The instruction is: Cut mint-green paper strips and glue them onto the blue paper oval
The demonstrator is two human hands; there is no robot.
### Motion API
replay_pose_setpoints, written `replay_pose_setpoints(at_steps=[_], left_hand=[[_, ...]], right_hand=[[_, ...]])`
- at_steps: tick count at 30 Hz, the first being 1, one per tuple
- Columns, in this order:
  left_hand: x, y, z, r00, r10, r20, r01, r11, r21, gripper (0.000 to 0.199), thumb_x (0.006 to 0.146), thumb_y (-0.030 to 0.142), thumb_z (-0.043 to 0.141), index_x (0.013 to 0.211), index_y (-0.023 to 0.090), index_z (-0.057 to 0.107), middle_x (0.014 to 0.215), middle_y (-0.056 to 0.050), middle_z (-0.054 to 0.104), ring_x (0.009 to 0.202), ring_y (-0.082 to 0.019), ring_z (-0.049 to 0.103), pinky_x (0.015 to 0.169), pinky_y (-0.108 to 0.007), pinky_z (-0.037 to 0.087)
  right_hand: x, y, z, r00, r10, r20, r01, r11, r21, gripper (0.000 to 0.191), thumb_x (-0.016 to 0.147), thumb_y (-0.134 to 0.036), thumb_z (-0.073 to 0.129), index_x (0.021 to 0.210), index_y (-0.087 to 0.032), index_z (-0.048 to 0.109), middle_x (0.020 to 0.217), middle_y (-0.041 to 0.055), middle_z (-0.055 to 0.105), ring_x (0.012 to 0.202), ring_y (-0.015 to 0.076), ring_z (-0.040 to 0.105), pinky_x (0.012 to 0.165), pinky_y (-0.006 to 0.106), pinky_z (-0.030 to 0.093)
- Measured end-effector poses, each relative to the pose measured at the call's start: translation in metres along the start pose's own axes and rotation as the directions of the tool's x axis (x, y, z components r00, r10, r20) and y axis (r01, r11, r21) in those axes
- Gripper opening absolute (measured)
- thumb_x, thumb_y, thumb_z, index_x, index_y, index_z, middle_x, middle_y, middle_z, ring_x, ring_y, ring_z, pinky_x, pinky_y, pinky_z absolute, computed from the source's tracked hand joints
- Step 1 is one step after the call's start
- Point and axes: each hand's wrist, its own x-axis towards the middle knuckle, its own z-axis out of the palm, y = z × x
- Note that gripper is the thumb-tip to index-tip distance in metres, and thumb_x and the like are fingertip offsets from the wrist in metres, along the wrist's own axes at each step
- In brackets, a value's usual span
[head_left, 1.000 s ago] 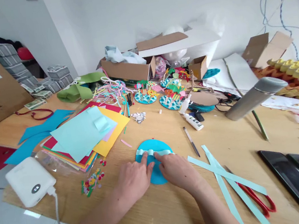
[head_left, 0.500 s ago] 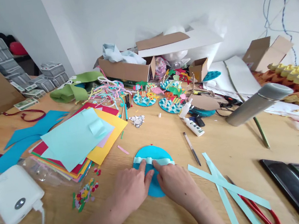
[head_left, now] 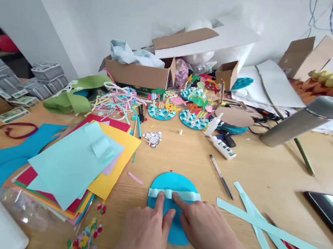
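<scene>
A bright blue paper disc (head_left: 172, 178) lies flat on the table in front of me. Across its upper half runs a pale aqua paper strip (head_left: 188, 195), raised in small waves near the middle. My left hand (head_left: 146, 233) presses its index fingertip on the strip, with the thumb held apart from it. Close beside, my right hand (head_left: 206, 225) also presses the strip with its index fingertip. The right hand's other fingers are curled and partly hidden. Both hands cover part of the disc's lower half.
Loose aqua strips (head_left: 250, 211) cross over red-handled scissors (head_left: 288, 246) at right. A pen (head_left: 221, 177), glue bottles (head_left: 223, 147) and a grey cylinder (head_left: 305, 119) stand or lie beyond. Coloured paper sheets (head_left: 65, 163), paper scraps (head_left: 84, 240) and a white device (head_left: 1, 239) are at left.
The view has shifted closer, so the disc and hands appear lower and larger. Both index fingertips stay pressed on the aqua strip, with little visible movement.
</scene>
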Motion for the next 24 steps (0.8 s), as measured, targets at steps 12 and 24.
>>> replay_pose_setpoints(at_steps=[12, 24], left_hand=[[0.009, 0.004, -0.007, 0.968, -0.072, 0.239, 0.065, 0.997, 0.035, 0.054, 0.099, 0.04, 0.02, 0.144, 0.017, 0.038, 0.08, -0.012, 0.075, 0.072, -0.034, 0.072, 0.062, -0.045, 0.056], [0.012, 0.001, -0.004, 0.947, -0.078, 0.312, 0.079, 0.997, 0.01, 0.061, 0.097, 0.048, 0.019, 0.146, 0.016, 0.036, 0.08, -0.016, 0.075, 0.071, -0.036, 0.072, 0.061, -0.047, 0.055]], right_hand=[[0.003, 0.01, 0.018, 0.994, -0.084, -0.071, 0.082, 0.996, -0.028, 0.046, 0.083, -0.018, 0.051, 0.129, -0.02, 0.059, 0.065, 0.0067, 0.074, 0.057, 0.0277, 0.072, 0.043, 0.027, 0.04], [0.004, 0.016, 0.024, 0.997, -0.056, 0.044, 0.053, 0.996, 0.07, 0.051, 0.085, -0.021, 0.048, 0.135, -0.023, 0.054, 0.069, 0.0083, 0.075, 0.059, 0.0312, 0.072, 0.045, 0.031, 0.047]])
